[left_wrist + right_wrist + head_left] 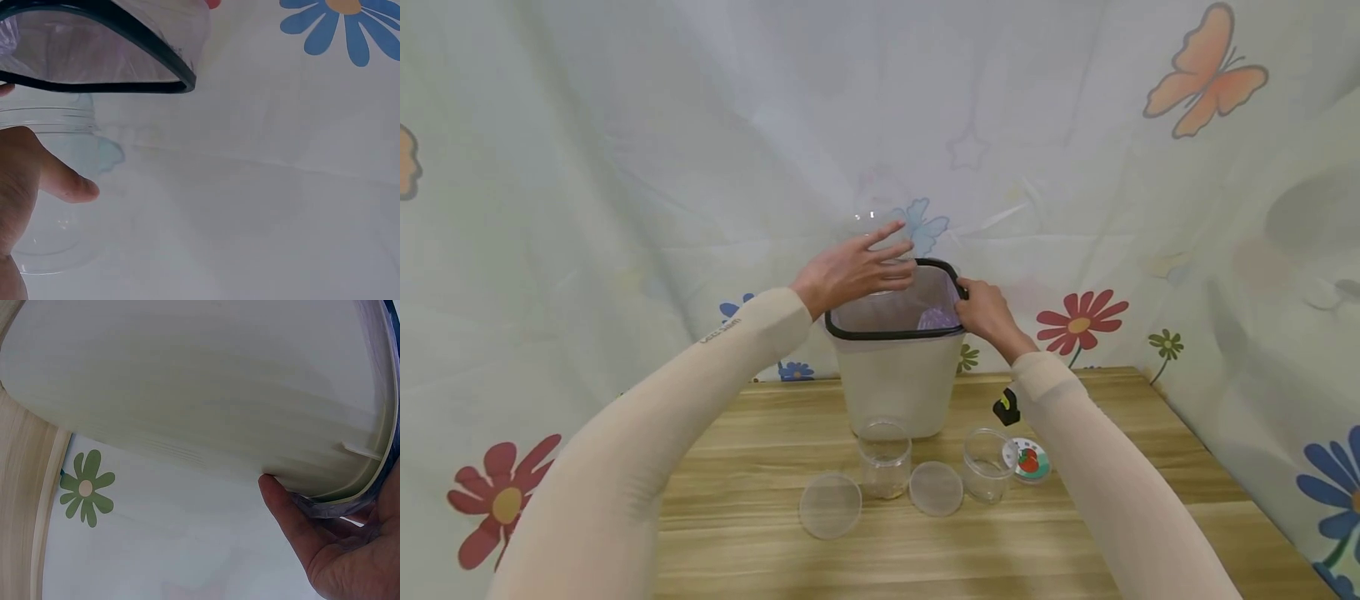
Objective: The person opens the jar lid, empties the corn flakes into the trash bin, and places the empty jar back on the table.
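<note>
My left hand [861, 265] holds a clear plastic jar [59, 219] upside down above the trash bin [898, 383], its threaded mouth toward the opening. The thumb lies along the jar's side in the left wrist view. In the head view the hand covers most of the jar. My right hand [988, 310] grips the bin's black rim [895, 335] at its right side, thumb against the outer wall in the right wrist view. A thin lavender liner [106, 53] lines the bin, and something purple and crumpled [936, 319] shows inside.
Two clear jars, one in front of the bin [886, 471] and one further right [988, 475], stand on the wooden table [737, 517]. Two translucent lids [831, 506] lie beside them. A tomato-printed disc [1032, 460] and a small black-and-yellow object [1006, 407] are near my right sleeve.
</note>
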Available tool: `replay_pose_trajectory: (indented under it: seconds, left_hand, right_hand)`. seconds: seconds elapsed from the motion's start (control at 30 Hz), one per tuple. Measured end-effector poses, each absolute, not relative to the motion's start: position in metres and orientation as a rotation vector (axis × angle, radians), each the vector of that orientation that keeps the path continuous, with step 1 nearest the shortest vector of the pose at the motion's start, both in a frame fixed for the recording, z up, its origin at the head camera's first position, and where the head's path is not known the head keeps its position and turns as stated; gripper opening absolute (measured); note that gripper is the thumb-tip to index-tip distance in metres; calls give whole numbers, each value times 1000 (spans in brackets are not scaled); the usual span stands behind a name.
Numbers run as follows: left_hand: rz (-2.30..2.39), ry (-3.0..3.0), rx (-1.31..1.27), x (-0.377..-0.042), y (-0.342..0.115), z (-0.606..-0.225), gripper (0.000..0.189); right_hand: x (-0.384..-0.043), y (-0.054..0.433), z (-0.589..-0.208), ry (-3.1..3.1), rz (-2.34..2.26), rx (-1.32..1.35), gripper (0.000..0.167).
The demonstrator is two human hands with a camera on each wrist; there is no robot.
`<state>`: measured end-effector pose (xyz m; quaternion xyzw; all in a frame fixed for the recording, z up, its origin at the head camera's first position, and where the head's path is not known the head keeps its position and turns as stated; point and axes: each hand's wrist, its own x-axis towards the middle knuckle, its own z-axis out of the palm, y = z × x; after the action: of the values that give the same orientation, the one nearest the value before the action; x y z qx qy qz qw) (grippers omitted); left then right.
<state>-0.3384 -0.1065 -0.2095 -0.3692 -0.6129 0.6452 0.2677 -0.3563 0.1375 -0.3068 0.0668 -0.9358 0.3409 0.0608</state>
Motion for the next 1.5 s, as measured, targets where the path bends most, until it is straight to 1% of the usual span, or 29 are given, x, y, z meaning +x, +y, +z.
replay_pose_trajectory:
  seconds: [0.13, 0.4, 0.63, 0.77, 1.0, 1.1, 1.23, 1.37, 1.5]
  left_hand:
    - [1750, -1651, -973, -339, -108, -206, 116]
    - [1772, -1612, -1052, -339, -107, -222, 111]
    - [1779, -1593, -1027, -339, -106, -223, 114]
    - [1766, -1660, -1047, -336, -108, -217, 114]
    - [1707, -1751, -928, -335, -112, -194, 117]
    - [1718, -1749, -960, -336, -112, -200, 113]
    - [1737, -1695, -1052, -337, -110, -218, 108]
    - [1740, -1664, -1035, -337, -109, -226, 110]
    - [1743, -1687, -1005, -336, -109, -225, 113]
  right_hand:
    - [-355, 137, -306, -2831, 1032, 203, 60]
    - [-355, 137, -307, -2838, 1033, 207, 60]
    - [-355, 137, -306, -2837, 1034, 193, 60]
    - [-354, 136, -306, -2842, 1038, 200, 60]
    - [-355, 136, -306, -2834, 1018, 197, 61]
    - [-355, 137, -305, -2825, 1017, 209, 60]
    - [-354, 138, -306, -2844, 1012, 203, 60]
    - [-353, 137, -308, -2852, 1009, 199, 60]
    - [-354, 137, -308, -2845, 1021, 202, 60]
